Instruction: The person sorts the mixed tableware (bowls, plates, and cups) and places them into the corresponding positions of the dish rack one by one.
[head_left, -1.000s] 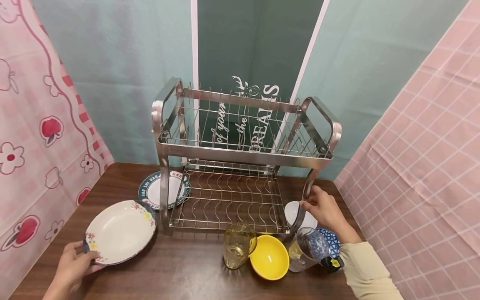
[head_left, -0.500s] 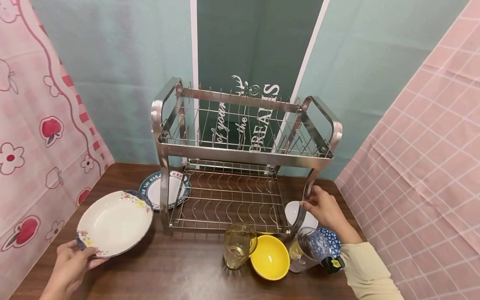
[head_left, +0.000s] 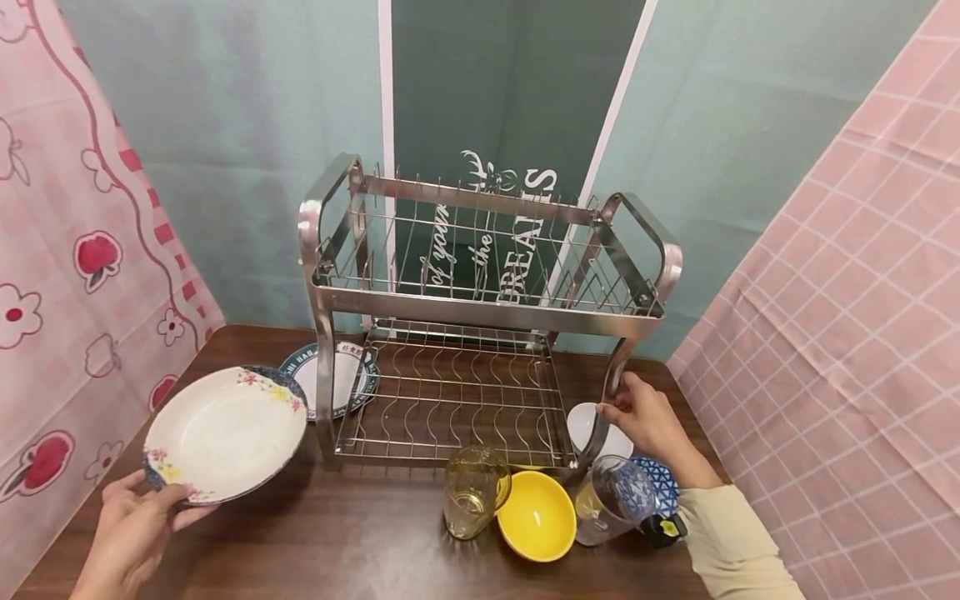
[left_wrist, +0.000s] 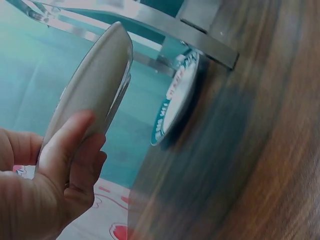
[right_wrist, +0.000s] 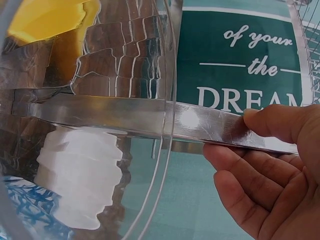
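My left hand (head_left: 138, 521) grips a white plate (head_left: 228, 433) with a blue rim and printed flowers, thumb on one face and fingers on the other. In the left wrist view this plate (left_wrist: 95, 80) is lifted above the table. Behind it on the table lies a white plate with a green lettered rim (head_left: 333, 375), partly hidden by the rack's left leg. My right hand (head_left: 651, 425) pinches the right front leg of the two-tier metal dish rack (head_left: 487, 312). The right wrist view shows thumb and fingers around that flat metal leg (right_wrist: 215, 125).
In front of the rack stand an amber glass cup (head_left: 471, 500), a yellow bowl (head_left: 537, 517) and a clear plastic container (head_left: 611, 500) with a black lid tab. Near my right hand are a white bowl (head_left: 592, 429) and a blue-patterned dish (head_left: 660, 483). Fabric walls enclose the table.
My left hand has raised the floral plate and carried it slightly left and farther back. The right hand keeps its hold on the rack leg.
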